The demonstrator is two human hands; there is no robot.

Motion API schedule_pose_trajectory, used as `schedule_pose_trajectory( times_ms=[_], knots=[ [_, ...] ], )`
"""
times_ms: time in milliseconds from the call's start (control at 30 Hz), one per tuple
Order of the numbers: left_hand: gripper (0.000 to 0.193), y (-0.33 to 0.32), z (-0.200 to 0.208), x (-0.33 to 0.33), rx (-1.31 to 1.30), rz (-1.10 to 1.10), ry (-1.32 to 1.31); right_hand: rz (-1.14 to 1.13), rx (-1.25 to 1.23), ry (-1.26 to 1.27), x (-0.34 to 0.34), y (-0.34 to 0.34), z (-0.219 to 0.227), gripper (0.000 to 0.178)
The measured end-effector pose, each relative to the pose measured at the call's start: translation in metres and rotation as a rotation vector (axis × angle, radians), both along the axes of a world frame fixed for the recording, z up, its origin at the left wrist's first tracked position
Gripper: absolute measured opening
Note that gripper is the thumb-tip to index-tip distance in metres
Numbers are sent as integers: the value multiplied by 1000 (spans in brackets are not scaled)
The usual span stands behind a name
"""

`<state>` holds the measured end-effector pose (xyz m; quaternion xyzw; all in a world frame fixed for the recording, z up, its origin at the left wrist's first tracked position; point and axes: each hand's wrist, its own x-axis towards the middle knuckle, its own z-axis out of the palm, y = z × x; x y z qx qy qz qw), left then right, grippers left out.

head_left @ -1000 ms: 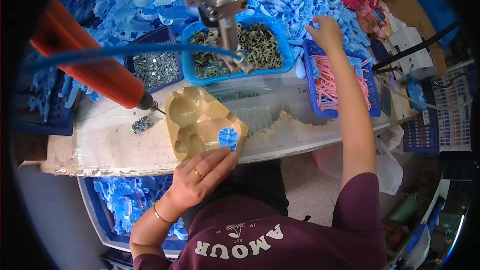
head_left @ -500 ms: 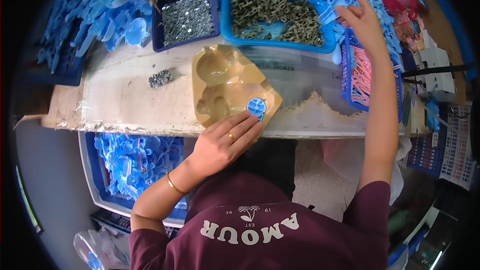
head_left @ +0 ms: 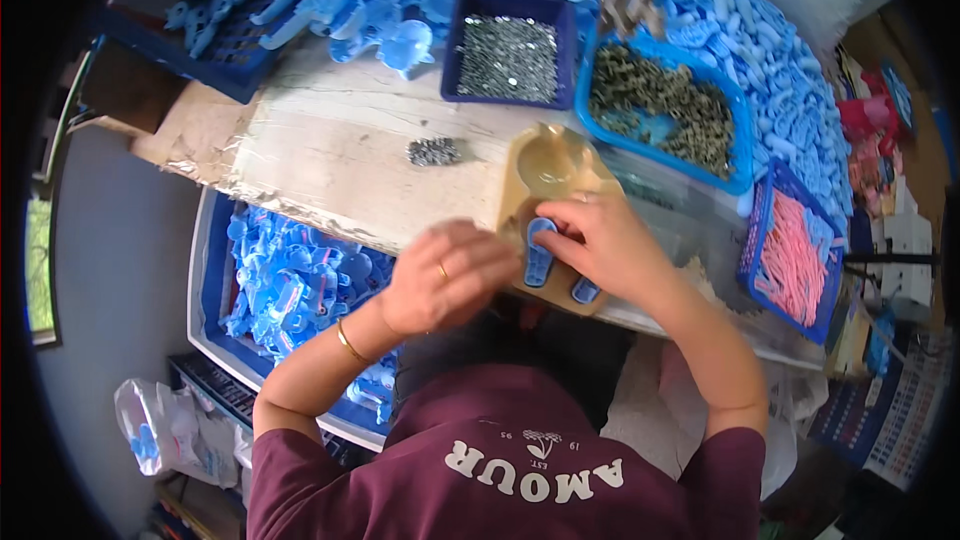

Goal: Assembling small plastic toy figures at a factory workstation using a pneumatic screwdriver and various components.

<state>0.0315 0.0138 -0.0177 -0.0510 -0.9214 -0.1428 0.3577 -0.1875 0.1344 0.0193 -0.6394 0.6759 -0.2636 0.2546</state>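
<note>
A tan moulded holder [head_left: 548,202] with rounded hollows lies at the table's front edge. In its near part rests a long blue plastic piece [head_left: 538,265], rounded at the top. My right hand [head_left: 612,245] pinches the upper end of this piece between thumb and fingers. A second blue plastic piece [head_left: 586,290] shows partly beneath my right wrist, in the holder's near right corner. Just left of the holder, my left hand [head_left: 445,278] hovers with its fingers stretched out and nothing visible in them; their tips are smeared by motion.
Behind the holder stand a dark blue tray [head_left: 450,50] of small metal parts and a light blue tray [head_left: 745,130] of brownish metal parts. A basket [head_left: 750,265] of pink pieces is at right. Small metal bits [head_left: 433,151] lie left. Blue parts [head_left: 750,70] are heaped behind.
My right hand has come from the pile at the far right down to the holder with a blue piece. My left hand has lifted off the holder. The whole view has turned and shifted.
</note>
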Motion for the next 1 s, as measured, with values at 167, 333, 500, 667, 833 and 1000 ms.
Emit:
schedule_pose_trajectory(
  times_ms=[167, 333, 500, 667, 833, 1000],
  knots=[
    [27, -112, 2, -19, 95, 514, 24, -90, 15, -70, -5, 1, 6, 27],
    [32, -212, 24, -66, -57, 772, 274, -119, 10, -84, -8, -6, 10, 23],
    [27, -250, 47, -82, 206, 730, -85, -161, 54, -165, -11, -10, 6, 19],
    [15, -180, 72, -52, -212, 661, 272, -134, 12, -136, -11, -3, 10, 17],
    [20, -65, 47, -6, -243, 394, 110, -240, 14, -563, 9, 0, 13, 22],
    [30, 17, 30, -8, -270, 125, -46, -165, 11, -814, 22, -6, 16, 29]
  ],
)
